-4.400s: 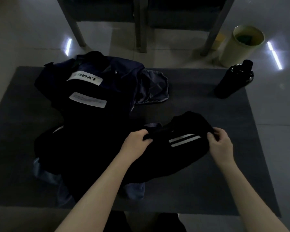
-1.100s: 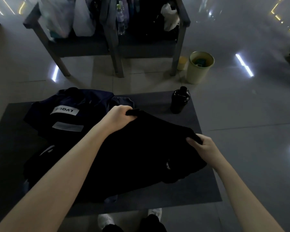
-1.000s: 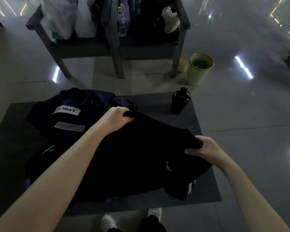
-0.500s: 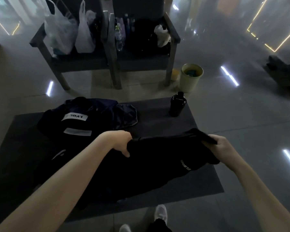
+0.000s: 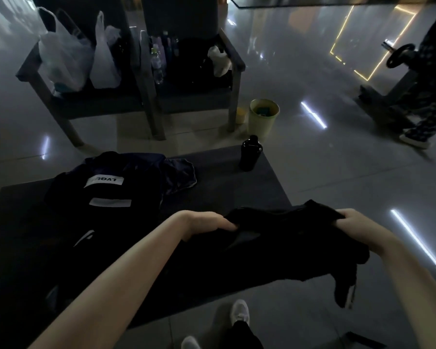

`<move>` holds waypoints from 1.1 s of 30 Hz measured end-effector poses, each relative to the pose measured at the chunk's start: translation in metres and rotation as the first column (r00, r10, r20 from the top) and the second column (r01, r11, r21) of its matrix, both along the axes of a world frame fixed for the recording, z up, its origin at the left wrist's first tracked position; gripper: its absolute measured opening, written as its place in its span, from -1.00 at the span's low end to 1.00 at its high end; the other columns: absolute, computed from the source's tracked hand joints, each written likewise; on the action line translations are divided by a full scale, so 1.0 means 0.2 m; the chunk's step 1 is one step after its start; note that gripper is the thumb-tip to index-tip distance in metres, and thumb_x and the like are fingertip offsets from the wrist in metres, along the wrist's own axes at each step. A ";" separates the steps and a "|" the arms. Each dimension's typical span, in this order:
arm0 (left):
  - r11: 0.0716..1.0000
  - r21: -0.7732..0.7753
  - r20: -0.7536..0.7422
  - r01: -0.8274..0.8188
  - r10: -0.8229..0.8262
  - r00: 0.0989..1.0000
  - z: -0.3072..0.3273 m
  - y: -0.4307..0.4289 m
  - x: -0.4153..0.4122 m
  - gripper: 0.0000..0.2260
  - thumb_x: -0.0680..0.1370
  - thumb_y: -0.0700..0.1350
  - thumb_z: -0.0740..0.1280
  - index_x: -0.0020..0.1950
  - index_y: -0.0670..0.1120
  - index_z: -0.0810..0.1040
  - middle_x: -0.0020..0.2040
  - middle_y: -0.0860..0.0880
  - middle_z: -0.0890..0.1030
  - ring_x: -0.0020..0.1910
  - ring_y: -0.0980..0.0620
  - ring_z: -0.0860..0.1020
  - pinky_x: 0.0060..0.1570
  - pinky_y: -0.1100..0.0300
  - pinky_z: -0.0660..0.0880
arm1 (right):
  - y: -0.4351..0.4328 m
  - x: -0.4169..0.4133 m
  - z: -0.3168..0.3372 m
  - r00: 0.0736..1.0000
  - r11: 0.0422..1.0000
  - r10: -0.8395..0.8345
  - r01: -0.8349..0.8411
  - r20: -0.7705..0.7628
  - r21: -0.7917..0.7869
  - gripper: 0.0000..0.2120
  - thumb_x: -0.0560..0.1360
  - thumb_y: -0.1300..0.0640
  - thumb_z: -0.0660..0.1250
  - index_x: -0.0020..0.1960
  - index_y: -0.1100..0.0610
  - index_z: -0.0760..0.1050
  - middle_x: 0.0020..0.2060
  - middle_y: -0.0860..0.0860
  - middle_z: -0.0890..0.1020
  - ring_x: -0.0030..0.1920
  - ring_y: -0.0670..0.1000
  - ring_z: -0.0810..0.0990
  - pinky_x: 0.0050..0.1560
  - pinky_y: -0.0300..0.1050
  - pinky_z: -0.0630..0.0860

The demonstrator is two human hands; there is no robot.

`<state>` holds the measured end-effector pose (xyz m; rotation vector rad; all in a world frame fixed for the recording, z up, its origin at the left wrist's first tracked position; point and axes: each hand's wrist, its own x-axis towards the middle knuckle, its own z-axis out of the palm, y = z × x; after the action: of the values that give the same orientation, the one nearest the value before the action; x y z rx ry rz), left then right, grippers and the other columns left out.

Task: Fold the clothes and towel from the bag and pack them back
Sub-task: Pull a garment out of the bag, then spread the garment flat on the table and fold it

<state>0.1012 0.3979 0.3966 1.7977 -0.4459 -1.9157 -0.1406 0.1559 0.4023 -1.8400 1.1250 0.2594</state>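
**Garment stretched between two grips above mat**

Black garment (image 5: 282, 240) up in the air over near right part of dark mat (image 5: 224, 195), top edge pulled roughly level. Left grip (image 5: 207, 222) curled tight round one end of that edge, knuckles up. Right grip (image 5: 355, 222) curled tight round other end, out past mat's right edge, above floor tiles. Rest of garment hanging slack; one end dangling low at right with pale stripe (image 5: 349, 295) showing. Contact between lower folds and mat: cannot tell, too dark.

Navy pile (image 5: 126, 172) with two white labels on far left of mat, well apart from held garment. More dark cloth (image 5: 68, 238) with white streak at near left of mat, beside left forearm; type unclear.

Black bottle (image 5: 249, 153) upright at mat's far right corner. Pale green bin (image 5: 263, 119) on floor behind bottle, beside a chair leg. Two dark chairs (image 5: 186, 96) behind mat, white plastic bags (image 5: 68, 59) on left seat. White shoe (image 5: 240, 312) on floor below garment. Another person's patterned trouser leg (image 5: 423, 114) at far right.
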 end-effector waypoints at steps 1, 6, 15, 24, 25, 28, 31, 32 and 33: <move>1.000 -0.006 0.005 0.008 -0.008 1.000 0.01 -0.02 -0.02 -0.81 0.58 -0.01 0.25 -0.02 -0.07 0.59 -0.16 -0.04 0.64 -0.22 0.02 0.59 -0.10 0.15 0.52 | -0.01 -0.01 0.01 0.999 0.999 -0.039 0.039 0.001 0.010 -0.87 0.40 0.18 0.33 -0.21 0.26 0.52 -0.42 0.14 0.52 -0.37 0.10 0.46 -0.29 -0.10 0.34; 0.999 -0.017 0.140 0.041 -0.038 0.989 -0.02 -0.09 0.02 -0.71 0.56 0.06 0.29 0.15 -0.10 0.58 -0.07 -0.04 0.65 -0.20 0.03 0.61 -0.10 0.20 0.53 | 0.00 0.05 0.03 0.991 0.992 -0.107 0.101 -0.082 -0.077 -0.80 0.50 0.16 0.30 -0.18 0.30 0.55 -0.42 0.11 0.53 -0.43 0.06 0.48 -0.36 -0.16 0.35; 0.999 -0.043 0.556 0.021 0.006 0.831 -0.24 -0.13 0.28 -0.80 0.49 -0.16 0.38 0.08 -0.22 0.59 -0.10 -0.10 0.60 -0.14 -0.04 0.56 -0.14 0.18 0.44 | 0.00 0.28 -0.16 0.990 0.943 -0.138 0.120 -0.035 -0.310 -0.88 0.43 0.26 0.25 -0.16 0.15 0.56 -0.25 0.12 0.61 -0.21 0.11 0.58 -0.21 -0.09 0.49; 0.986 -0.020 0.839 -0.165 0.107 0.534 -0.57 -0.30 0.48 -0.87 0.44 -0.16 0.41 -0.12 -0.02 0.48 -0.14 0.01 0.55 -0.18 0.00 0.55 -0.21 0.12 0.52 | -0.28 0.59 -0.52 0.992 0.941 -0.122 0.124 0.025 -0.314 -0.83 0.42 0.31 0.23 -0.07 0.13 0.52 -0.26 0.05 0.59 -0.30 -0.02 0.53 -0.34 -0.15 0.45; 0.982 -0.025 0.855 -0.187 0.118 0.505 -0.61 -0.32 0.49 -0.88 0.44 -0.17 0.40 -0.14 -0.02 0.48 -0.16 0.01 0.55 -0.20 0.01 0.54 -0.23 0.12 0.52 | -0.32 0.63 -0.56 0.992 0.940 -0.121 0.124 0.028 -0.319 -0.83 0.42 0.32 0.23 -0.06 0.14 0.51 -0.26 0.05 0.58 -0.30 -0.02 0.52 -0.36 -0.15 0.44; 0.972 -0.036 0.897 -0.232 0.134 0.422 -0.74 -0.39 0.54 -0.89 0.46 -0.16 0.40 -0.11 -0.04 0.48 -0.09 0.01 0.54 -0.18 0.01 0.53 -0.27 0.11 0.46 | -0.42 0.74 -0.68 0.993 0.928 -0.119 0.118 0.020 -0.354 -0.84 0.40 0.34 0.23 -0.08 0.16 0.48 -0.22 0.08 0.57 -0.25 0.03 0.51 -0.35 -0.14 0.39; 0.973 -0.002 0.926 -0.231 0.089 0.366 -0.82 -0.44 0.60 -0.87 0.49 -0.14 0.38 -0.04 -0.05 0.46 -0.01 -0.01 0.51 -0.13 -0.01 0.51 -0.27 0.13 0.39 | -0.52 0.84 -0.78 0.993 0.916 -0.114 0.117 0.029 -0.383 -0.82 0.37 0.35 0.24 -0.07 0.15 0.48 -0.14 0.11 0.59 -0.15 0.10 0.52 -0.21 -0.11 0.41; 0.972 0.005 0.932 -0.237 0.082 0.353 -0.84 -0.46 0.62 -0.87 0.49 -0.13 0.38 -0.03 -0.06 0.46 -0.02 -0.02 0.52 -0.13 -0.03 0.52 -0.27 0.11 0.40 | -0.55 0.88 -0.81 0.993 0.918 -0.106 0.114 0.043 -0.380 -0.79 0.37 0.35 0.23 -0.04 0.14 0.48 -0.10 0.11 0.60 -0.11 0.11 0.52 -0.14 -0.08 0.45; 0.970 0.012 0.939 -0.242 0.072 0.336 -0.86 -0.48 0.64 -0.87 0.50 -0.12 0.38 -0.03 -0.06 0.45 -0.04 -0.03 0.54 -0.14 -0.04 0.53 -0.27 0.11 0.41 | -0.57 0.91 -0.84 0.994 0.920 -0.097 0.110 0.054 -0.375 -0.75 0.37 0.35 0.23 0.00 0.12 0.48 -0.06 0.10 0.60 -0.06 0.12 0.53 -0.05 -0.03 0.48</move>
<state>0.2283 0.3025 0.2242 2.8191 -0.4415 -0.5434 0.0407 0.0414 0.2347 -2.1005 1.3124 -0.0583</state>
